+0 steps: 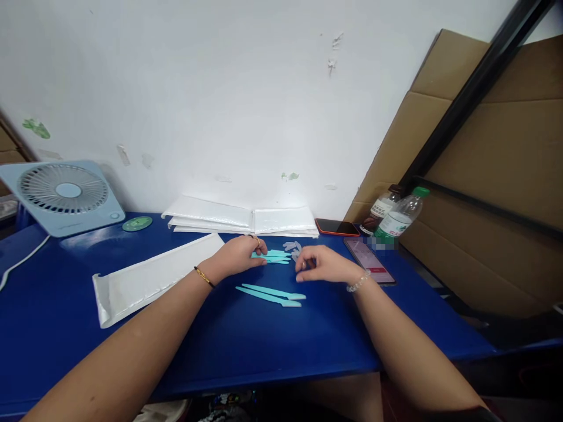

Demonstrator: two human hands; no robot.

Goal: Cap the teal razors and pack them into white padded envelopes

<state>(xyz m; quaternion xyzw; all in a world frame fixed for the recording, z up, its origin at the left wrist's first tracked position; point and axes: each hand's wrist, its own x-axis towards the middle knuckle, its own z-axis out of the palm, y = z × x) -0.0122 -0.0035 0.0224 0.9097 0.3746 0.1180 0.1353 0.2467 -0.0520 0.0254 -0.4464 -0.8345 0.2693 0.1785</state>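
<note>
Behind the desk (246,346): white wall (246,105), scuffed, with scraps stuck to it.
Cardboard (492,140): at the right, crossed by a black bar (466,99).
Fan (68,193): pale blue, leaning back at the far left, its cord (26,261) running over the desk.
Envelopes: stacked ones (284,221) along the wall; a single one (153,275) lies slantwise, its near edge partly covered by the left forearm.
Bottles: brown-capped (382,210) and green-capped (402,218), side by side by the cardboard.
Left hand (241,255): thumb and fingers closed on a bunch of teal sticks (278,257), hiding its left end.
Right hand (323,264): loosely curled, thumb apart from forefinger; no hold visible.
Phones: a red-edged one (338,227) near the stack; a lit one (373,264) just beyond the right wrist.
Loose pair (268,293): two teal sticks, flat on the desk, nearer the person than both hands.
Disc (137,224): green, beside the fan.
Clear pieces (291,246): past the bunch, partly hidden by the right fingers.
</note>
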